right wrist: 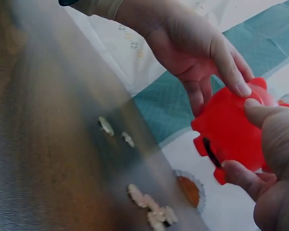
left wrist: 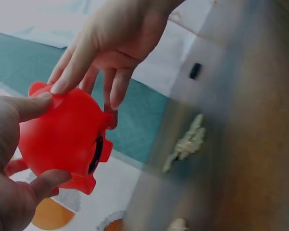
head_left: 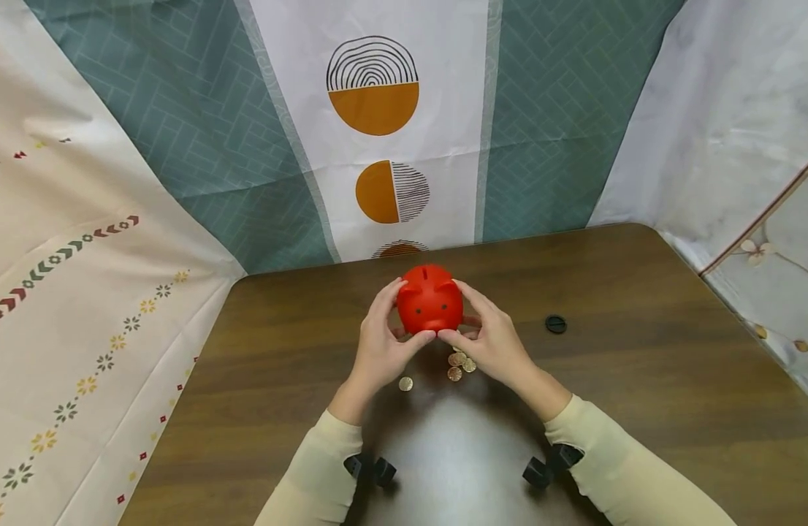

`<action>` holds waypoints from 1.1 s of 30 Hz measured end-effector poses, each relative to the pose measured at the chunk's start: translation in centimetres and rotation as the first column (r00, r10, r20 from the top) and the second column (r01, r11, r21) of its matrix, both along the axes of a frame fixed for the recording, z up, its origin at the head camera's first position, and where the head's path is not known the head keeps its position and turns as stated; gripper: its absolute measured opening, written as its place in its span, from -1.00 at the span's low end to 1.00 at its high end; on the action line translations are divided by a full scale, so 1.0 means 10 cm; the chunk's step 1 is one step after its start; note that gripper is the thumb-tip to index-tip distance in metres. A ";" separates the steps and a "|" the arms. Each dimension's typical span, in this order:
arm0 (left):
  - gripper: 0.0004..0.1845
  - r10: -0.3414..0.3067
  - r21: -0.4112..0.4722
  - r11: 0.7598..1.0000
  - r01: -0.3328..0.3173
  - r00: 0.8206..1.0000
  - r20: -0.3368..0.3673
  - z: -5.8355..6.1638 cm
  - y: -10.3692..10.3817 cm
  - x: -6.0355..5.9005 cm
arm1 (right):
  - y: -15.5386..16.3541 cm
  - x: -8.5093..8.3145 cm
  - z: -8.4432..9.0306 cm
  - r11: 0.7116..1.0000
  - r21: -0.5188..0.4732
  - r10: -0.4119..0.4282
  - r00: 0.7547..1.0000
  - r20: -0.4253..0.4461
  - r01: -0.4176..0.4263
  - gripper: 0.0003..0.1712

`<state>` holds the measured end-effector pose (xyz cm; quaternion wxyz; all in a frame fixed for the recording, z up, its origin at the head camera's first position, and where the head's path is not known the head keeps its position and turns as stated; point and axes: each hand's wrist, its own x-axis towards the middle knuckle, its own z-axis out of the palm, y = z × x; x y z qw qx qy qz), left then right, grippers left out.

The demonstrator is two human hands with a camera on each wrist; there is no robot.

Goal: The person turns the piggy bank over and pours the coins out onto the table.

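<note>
A red piggy bank (head_left: 430, 303) is held up between both hands, its face with two dark eyes and a snout turned toward the head camera. A coin slot shows on its top. Gripping its left side is my left hand (head_left: 380, 340), while my right hand (head_left: 492, 340) grips the right side; both thumbs meet below the snout. On the underside, a dark round opening (left wrist: 95, 155) appears in the wrist views. Several gold coins (head_left: 456, 359) lie on the table below my right hand, and a single coin (head_left: 406, 383) lies below my left.
A black round plug (head_left: 556, 324) lies on the wooden table (head_left: 641, 409), right of my right hand. Patterned cloths (head_left: 549, 131) hang behind and beside the table. Dark wrist devices (head_left: 371, 467) sit on both cream sleeves.
</note>
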<state>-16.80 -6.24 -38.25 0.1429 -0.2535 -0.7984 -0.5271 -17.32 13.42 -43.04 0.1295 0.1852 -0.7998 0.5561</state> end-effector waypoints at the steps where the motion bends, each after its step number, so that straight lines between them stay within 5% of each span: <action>1: -0.17 0.000 0.001 1.000 0.000 1.000 0.008 -0.04 0.00 -0.01 | 0.00 0.00 -0.03 1.000 0.004 -0.003 1.000 0.017 0.003 -0.08; 4: -0.18 -0.001 0.018 1.000 0.002 1.000 -0.028 -0.15 0.01 0.00 | 0.00 0.03 -0.09 1.000 0.006 -0.001 1.000 0.005 0.001 -0.11; 9: -0.13 -0.018 0.062 0.998 0.032 0.977 -0.211 -0.28 0.00 -0.07 | 0.01 0.08 -0.02 0.999 -0.026 -0.024 0.985 -0.173 0.019 -0.10; 11: -0.12 -0.020 0.045 0.999 0.028 0.983 -0.181 -0.34 -0.02 -0.14 | 0.02 0.08 -0.02 0.999 -0.032 -0.017 0.991 -0.134 0.013 -0.11; 14: -0.10 -0.002 -0.013 1.000 0.002 1.000 -0.028 -0.45 -0.04 -0.19 | 0.02 0.06 -0.09 1.000 -0.014 0.008 1.000 0.027 -0.008 -0.11; 17: -0.08 -0.007 -0.022 1.000 0.008 0.998 0.063 -0.51 -0.06 -0.18 | 0.01 0.08 -0.16 1.000 -0.025 0.017 0.995 0.103 -0.015 -0.11; 23: -0.10 0.009 -0.026 1.000 -0.007 0.996 0.087 -0.52 -0.08 -0.16 | -0.01 0.06 -0.21 1.000 -0.016 -0.006 0.995 0.098 0.007 -0.12; 25: -0.11 0.009 -0.012 1.000 -0.009 0.999 0.045 -0.51 -0.08 -0.15 | -0.01 0.07 -0.18 1.000 -0.010 -0.010 0.998 0.058 0.010 -0.11; 27: -0.12 -0.015 0.044 0.999 0.019 0.996 -0.093 -0.46 -0.07 -0.11 | -0.01 0.11 -0.11 1.000 -0.015 -0.011 0.997 -0.071 0.010 -0.10; 30: -0.12 -0.043 0.114 0.990 0.083 0.948 -0.314 -0.29 -0.04 -0.03 | -0.02 0.16 0.02 0.999 -0.034 -0.017 0.960 -0.280 0.008 -0.11; 32: -0.11 -0.042 0.115 0.990 0.082 0.948 -0.314 -0.26 -0.04 -0.02 | -0.03 0.17 0.06 0.999 -0.047 -0.010 0.963 -0.269 -0.003 -0.11; 33: -0.10 -0.041 0.108 0.992 0.072 0.962 -0.270 -0.27 -0.05 -0.03 | -0.03 0.16 0.05 0.999 -0.045 -0.002 0.976 -0.220 -0.008 -0.11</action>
